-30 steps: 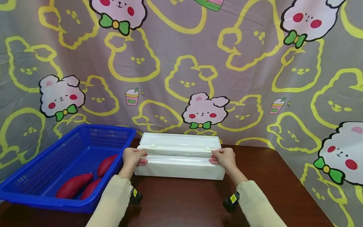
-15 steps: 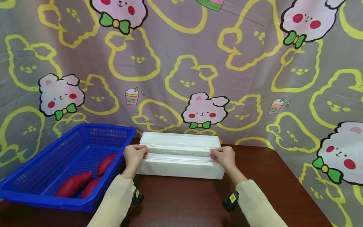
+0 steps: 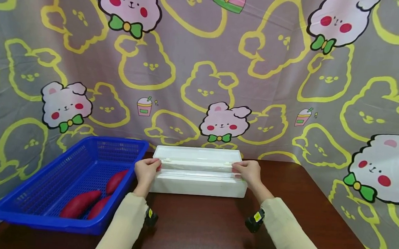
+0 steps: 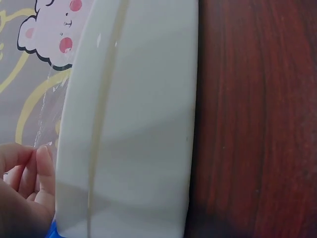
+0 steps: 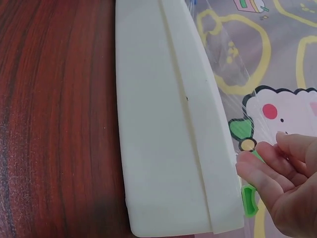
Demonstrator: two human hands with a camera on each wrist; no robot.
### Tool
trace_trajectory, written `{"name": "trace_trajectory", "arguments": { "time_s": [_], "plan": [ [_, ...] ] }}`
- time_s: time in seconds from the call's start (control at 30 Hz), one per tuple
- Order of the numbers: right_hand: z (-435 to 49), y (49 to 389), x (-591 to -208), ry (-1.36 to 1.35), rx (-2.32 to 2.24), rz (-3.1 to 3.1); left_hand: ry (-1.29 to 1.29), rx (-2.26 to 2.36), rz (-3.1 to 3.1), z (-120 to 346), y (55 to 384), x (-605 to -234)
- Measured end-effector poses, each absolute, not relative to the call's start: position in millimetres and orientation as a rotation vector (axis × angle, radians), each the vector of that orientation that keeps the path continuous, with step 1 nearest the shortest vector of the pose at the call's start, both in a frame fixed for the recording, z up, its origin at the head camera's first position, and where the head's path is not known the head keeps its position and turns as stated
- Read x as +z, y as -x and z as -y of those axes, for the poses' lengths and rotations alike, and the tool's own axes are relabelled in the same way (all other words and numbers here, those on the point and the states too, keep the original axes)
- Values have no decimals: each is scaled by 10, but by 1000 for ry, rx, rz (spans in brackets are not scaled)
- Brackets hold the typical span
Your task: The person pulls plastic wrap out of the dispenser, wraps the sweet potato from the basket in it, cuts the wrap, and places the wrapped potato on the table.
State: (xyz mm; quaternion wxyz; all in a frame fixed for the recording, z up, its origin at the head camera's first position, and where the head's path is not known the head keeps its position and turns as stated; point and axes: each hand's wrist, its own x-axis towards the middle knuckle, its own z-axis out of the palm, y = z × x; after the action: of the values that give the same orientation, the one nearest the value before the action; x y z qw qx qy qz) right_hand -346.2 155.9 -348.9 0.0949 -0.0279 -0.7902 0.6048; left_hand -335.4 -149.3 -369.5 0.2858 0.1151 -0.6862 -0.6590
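Left hand raised slightly, pinching film at box; right hand likewise; blue basket: three red tubers.

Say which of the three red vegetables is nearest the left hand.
The rearmost red vegetable; the long one and its neighbour lie nearer the blue basket's front rim, farther from the left hand.

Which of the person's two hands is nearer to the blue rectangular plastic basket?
Left: the left hand is close beside the right edge of the blue basket; the right hand is farther away, near the right end of the long white box.
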Motion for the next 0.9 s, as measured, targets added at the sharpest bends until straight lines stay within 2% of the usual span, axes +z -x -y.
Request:
{"name": "trace_trajectory", "arguments": {
  "time_s": [0.9],
  "plan": [
    [-1600, 3457, -3307, 32, 1845, 2391, -265, -1850, 1827, 1533, 3348, -3525]
  ]
}}
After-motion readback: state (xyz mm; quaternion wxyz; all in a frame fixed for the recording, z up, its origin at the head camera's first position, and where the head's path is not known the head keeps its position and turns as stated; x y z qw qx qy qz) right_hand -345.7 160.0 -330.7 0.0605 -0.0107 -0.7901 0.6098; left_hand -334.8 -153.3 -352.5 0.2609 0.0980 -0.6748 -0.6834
